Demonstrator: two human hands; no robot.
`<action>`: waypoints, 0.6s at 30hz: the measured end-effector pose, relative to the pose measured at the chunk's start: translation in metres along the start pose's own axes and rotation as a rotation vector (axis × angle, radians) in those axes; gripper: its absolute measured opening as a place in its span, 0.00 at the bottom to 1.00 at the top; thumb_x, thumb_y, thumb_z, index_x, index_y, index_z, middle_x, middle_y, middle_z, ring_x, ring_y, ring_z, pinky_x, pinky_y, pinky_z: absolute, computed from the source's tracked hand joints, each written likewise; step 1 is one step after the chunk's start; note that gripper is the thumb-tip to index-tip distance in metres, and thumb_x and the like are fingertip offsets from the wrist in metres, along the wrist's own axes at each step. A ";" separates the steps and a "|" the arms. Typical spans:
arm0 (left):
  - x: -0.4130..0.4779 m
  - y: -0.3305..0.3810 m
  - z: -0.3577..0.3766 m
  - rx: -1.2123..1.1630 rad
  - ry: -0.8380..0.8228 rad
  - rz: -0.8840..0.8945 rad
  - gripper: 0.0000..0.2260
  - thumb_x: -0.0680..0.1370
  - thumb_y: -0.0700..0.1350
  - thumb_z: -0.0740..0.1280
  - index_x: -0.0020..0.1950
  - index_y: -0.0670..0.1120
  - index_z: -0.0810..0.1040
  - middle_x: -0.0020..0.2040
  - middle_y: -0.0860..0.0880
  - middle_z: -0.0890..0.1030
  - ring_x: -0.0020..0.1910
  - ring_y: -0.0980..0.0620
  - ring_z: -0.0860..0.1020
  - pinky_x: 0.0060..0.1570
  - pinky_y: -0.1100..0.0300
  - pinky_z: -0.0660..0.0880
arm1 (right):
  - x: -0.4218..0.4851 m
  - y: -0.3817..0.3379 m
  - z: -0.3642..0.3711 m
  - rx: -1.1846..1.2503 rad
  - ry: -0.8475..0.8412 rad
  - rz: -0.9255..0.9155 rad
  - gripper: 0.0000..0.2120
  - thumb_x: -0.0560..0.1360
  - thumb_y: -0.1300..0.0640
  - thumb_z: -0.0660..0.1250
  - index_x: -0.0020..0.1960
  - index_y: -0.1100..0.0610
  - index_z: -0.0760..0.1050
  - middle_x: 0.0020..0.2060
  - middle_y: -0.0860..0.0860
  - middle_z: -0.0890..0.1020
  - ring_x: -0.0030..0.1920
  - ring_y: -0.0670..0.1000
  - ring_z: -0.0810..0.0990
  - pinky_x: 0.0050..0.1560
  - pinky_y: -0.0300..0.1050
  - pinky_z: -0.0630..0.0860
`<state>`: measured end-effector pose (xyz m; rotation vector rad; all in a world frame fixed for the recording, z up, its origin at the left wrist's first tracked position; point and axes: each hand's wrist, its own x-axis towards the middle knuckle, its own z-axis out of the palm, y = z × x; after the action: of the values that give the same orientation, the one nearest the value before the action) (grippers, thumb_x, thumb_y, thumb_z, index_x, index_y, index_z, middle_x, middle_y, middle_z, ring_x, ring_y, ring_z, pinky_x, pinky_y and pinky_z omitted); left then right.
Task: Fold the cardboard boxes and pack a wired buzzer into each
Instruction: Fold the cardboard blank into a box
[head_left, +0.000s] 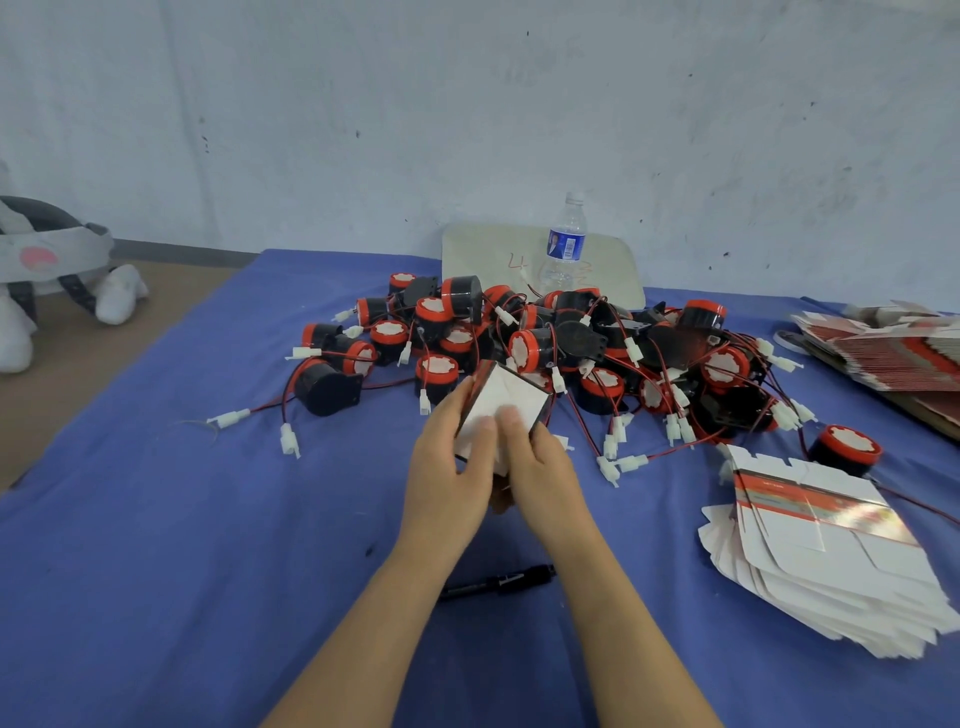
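Both hands hold one small cardboard box (506, 397) above the blue cloth, its white flaps facing me. My left hand (447, 467) grips its left side. My right hand (540, 467) grips its right side, with the thumb pressed on a flap. Behind the box lies a big pile of wired buzzers (561, 348), black with red caps, red-black wires and white plugs. A stack of flat, unfolded boxes (831, 551) lies at the right, and one buzzer (844, 449) sits just behind it.
A black marker (496, 582) lies on the blue cloth (182, 545) between my forearms. A water bottle (565, 244) stands on a pale board (483, 254) at the back. More flat boxes (893, 348) are stacked far right. A grey-white headset (47, 270) rests at the far left.
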<state>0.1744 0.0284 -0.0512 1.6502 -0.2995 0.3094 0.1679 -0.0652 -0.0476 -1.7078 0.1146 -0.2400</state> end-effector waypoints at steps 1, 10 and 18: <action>0.002 0.000 -0.001 -0.059 -0.014 -0.041 0.14 0.82 0.47 0.58 0.61 0.67 0.67 0.59 0.66 0.74 0.58 0.71 0.72 0.51 0.78 0.70 | 0.000 -0.001 -0.001 0.037 -0.028 0.024 0.17 0.81 0.41 0.53 0.52 0.49 0.77 0.41 0.53 0.83 0.35 0.48 0.81 0.33 0.42 0.77; 0.007 -0.004 -0.006 -0.037 -0.018 -0.123 0.18 0.81 0.56 0.54 0.70 0.56 0.66 0.65 0.53 0.64 0.56 0.75 0.64 0.49 0.78 0.65 | -0.003 -0.011 -0.015 0.170 -0.046 -0.098 0.10 0.79 0.48 0.62 0.48 0.53 0.79 0.27 0.47 0.75 0.26 0.46 0.69 0.27 0.37 0.67; 0.005 -0.004 -0.005 -0.130 -0.030 -0.108 0.24 0.72 0.67 0.51 0.65 0.64 0.69 0.60 0.59 0.70 0.62 0.64 0.68 0.61 0.66 0.66 | -0.004 -0.014 -0.012 -0.109 -0.030 -0.304 0.06 0.77 0.57 0.66 0.50 0.51 0.82 0.41 0.43 0.85 0.42 0.42 0.82 0.44 0.35 0.77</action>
<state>0.1801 0.0334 -0.0523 1.5373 -0.2467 0.1805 0.1604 -0.0737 -0.0326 -1.8343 -0.1583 -0.4397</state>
